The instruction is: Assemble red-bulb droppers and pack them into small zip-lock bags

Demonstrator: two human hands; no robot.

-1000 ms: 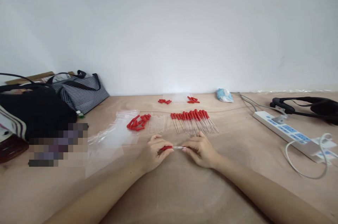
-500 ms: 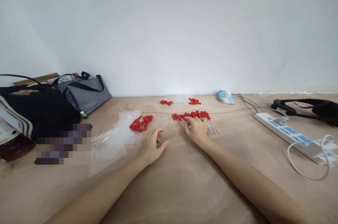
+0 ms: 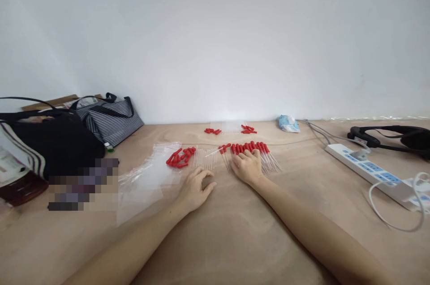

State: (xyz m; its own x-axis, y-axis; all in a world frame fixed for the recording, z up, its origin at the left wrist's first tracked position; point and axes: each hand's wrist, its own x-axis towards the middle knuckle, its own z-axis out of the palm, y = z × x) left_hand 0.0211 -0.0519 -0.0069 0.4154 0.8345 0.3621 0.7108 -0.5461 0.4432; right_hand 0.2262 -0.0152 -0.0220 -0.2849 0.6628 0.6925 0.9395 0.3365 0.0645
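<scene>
My left hand [image 3: 195, 189] rests on the table with thumb and fingers apart, holding nothing, just in front of thin clear tubes [image 3: 204, 158]. Left of those tubes is a pile of loose red rubber bulbs [image 3: 181, 157] on clear plastic bags [image 3: 151, 175]. My right hand [image 3: 247, 166] lies with curled fingers at a row of red-capped droppers [image 3: 251, 146]; its fingertips touch or cover part of the row, and whether they grip any is hidden. One dropper [image 3: 220, 149] lies slanted across others at the row's left end.
Farther back lie more red bulbs [image 3: 212, 131] and a clear bag [image 3: 231, 126]. A blue mask [image 3: 288, 124], a white power strip [image 3: 369, 171] with cables and black goggles [image 3: 389, 137] are at right. Black [image 3: 63, 142] and striped [image 3: 116, 117] bags stand at left.
My right hand has drawn slightly back toward me, uncovering more red caps. A dropper now lies slanted at the row's left end. My left hand has barely moved.
</scene>
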